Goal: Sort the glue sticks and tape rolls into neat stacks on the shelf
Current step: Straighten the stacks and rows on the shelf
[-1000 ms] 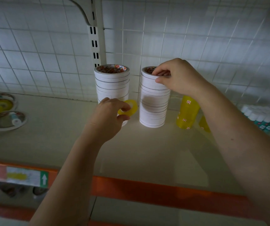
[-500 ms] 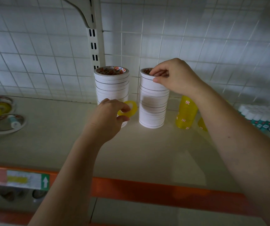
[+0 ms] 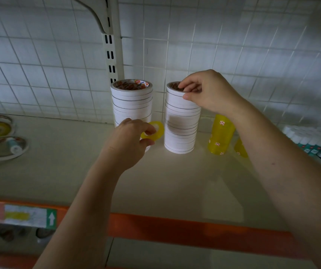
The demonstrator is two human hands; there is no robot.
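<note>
Two tall stacks of white tape rolls stand at the back of the shelf [image 3: 175, 181]: the left stack [image 3: 132, 101] and the right stack [image 3: 182, 121]. My right hand [image 3: 208, 92] pinches the top roll of the right stack, fingers inside its core and thumb on its outer wall. My left hand [image 3: 128, 140] holds a small yellow tape roll [image 3: 153, 131] between thumb and fingers, low in front of the left stack. A stack of yellow tape rolls [image 3: 221, 133] stands to the right, partly behind my right forearm. Glue sticks [image 3: 308, 138] lie in a row at the far right.
Loose tape rolls [image 3: 2, 146] lie flat at the shelf's left end. A wire grid backs the shelf, with a slotted upright post [image 3: 110, 45] behind the left stack. An orange rail [image 3: 175, 230] with a label runs along the front edge.
My right hand's fingers have shifted slightly on the top roll of the right stack. My left hand and the yellow roll stay in place.
</note>
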